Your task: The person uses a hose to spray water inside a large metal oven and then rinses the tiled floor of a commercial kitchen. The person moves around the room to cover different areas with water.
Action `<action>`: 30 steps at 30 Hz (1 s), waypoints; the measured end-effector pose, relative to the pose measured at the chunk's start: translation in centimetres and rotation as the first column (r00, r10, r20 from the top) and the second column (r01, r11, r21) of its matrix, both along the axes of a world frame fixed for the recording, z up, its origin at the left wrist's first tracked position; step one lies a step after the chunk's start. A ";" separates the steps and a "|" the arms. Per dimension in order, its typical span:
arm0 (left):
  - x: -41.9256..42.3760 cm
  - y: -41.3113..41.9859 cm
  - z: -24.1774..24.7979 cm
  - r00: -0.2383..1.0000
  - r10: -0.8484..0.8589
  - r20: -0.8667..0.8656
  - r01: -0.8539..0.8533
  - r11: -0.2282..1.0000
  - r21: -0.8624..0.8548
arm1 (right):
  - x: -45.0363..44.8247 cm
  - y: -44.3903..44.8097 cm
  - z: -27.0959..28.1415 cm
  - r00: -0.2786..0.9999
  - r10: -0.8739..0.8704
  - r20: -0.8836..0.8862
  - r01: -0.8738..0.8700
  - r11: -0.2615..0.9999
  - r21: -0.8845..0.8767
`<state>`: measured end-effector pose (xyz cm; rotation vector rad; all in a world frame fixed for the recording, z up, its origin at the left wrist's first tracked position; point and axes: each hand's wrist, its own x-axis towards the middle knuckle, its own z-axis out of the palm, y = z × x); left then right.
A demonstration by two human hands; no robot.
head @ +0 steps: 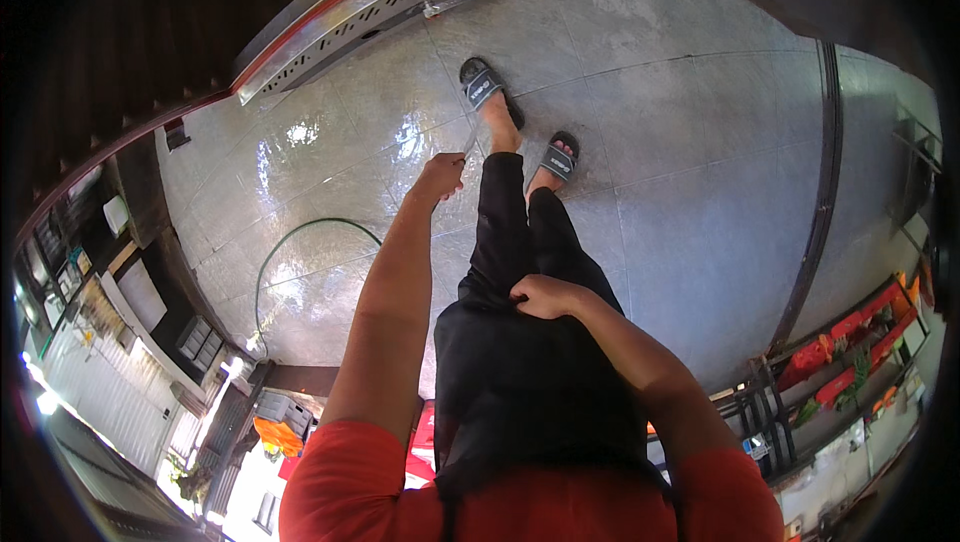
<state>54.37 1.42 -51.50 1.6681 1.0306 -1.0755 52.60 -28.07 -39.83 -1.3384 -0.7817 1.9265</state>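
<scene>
My left hand point(444, 176) is closed around the end of a green hose point(319, 222), most of it hidden behind my hand and forearm. A thin, clear streak, seemingly water, leaves the hand toward my left foot. The hose curves over the wet tiled floor point(352, 174) to the left. Low in front of my body, my right hand point(547, 296) has its fingers bunched in the cloth of a black apron point(525, 384). Beyond the hands are my feet in dark slide sandals, the left sandal point(480, 88) farther forward than the right sandal point(559, 159).
A perforated metal panel point(360, 24) with a red edge borders the floor ahead. A dark metal floor track point(814, 212) runs along the right. Red racks point(855, 339) with greenery stand at lower right. Grey crates point(285, 411) with an orange bag point(277, 437) are at lower left.
</scene>
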 end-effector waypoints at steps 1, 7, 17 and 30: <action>0.3 -0.2 0.1 1.000 -0.010 -0.006 0.010 1.000 -0.009 | -0.2 0.1 -0.1 1.000 -0.020 -0.001 0.020 1.000 0.002; 1.1 -2.0 -0.5 0.999 -0.033 -0.016 0.032 0.999 -0.036 | -0.5 0.3 -0.2 1.000 -0.020 0.022 0.020 1.000 -0.013; 1.5 -2.3 -0.4 0.976 -0.218 0.004 0.218 0.976 0.018 | 0.0 0.6 0.8 0.998 -0.014 0.060 0.018 0.998 -0.062; 0.1 -0.1 -3.1 0.944 -0.270 0.187 0.205 0.930 0.307 | -0.3 0.6 0.5 0.998 -0.010 0.056 0.015 0.995 -0.102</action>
